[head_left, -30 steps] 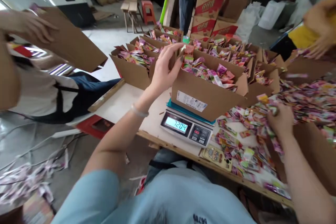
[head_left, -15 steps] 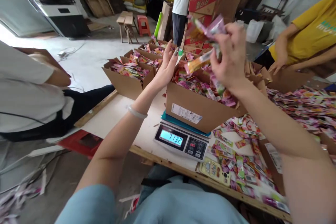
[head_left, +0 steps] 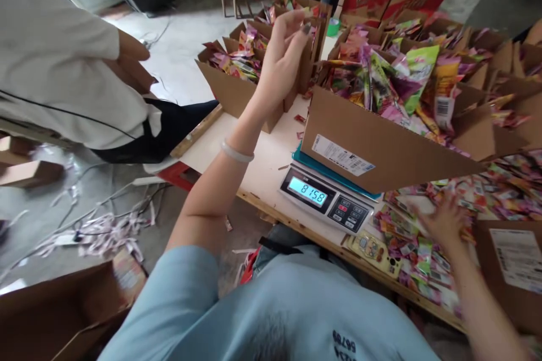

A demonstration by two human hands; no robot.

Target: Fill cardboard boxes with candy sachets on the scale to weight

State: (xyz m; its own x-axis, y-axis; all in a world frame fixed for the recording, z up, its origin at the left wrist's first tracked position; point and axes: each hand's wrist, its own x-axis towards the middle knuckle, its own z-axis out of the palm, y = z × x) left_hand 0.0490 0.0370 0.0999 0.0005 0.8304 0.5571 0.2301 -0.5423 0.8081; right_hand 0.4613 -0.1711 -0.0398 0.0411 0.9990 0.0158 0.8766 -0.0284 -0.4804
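Note:
My left hand (head_left: 282,62) is raised beside the left edge of an open cardboard box (head_left: 351,149), its fingers loosely bent and apart with nothing in them. This box, heaped with small colourful snack packets (head_left: 381,82), stands on a digital scale (head_left: 326,200) whose lit display reads 8158. To the right of the scale, my right hand (head_left: 444,220) is spread low over loose snack packets (head_left: 427,259) on the table. It is slightly blurred, with its fingers apart. A yellow patterned phone case (head_left: 375,254) lies at the table's front edge.
More filled boxes (head_left: 232,87) stand behind and to the left, with green tape (head_left: 333,27) near them. A labelled box (head_left: 508,259) sits at the right. At the left is a person in a light shirt (head_left: 55,62). An open carton (head_left: 63,316) is on the floor.
My right hand has let go of its packets over the box and moved down to the loose ones on the table. The scale reading rose from 7132 to 8158. My view has tilted down.

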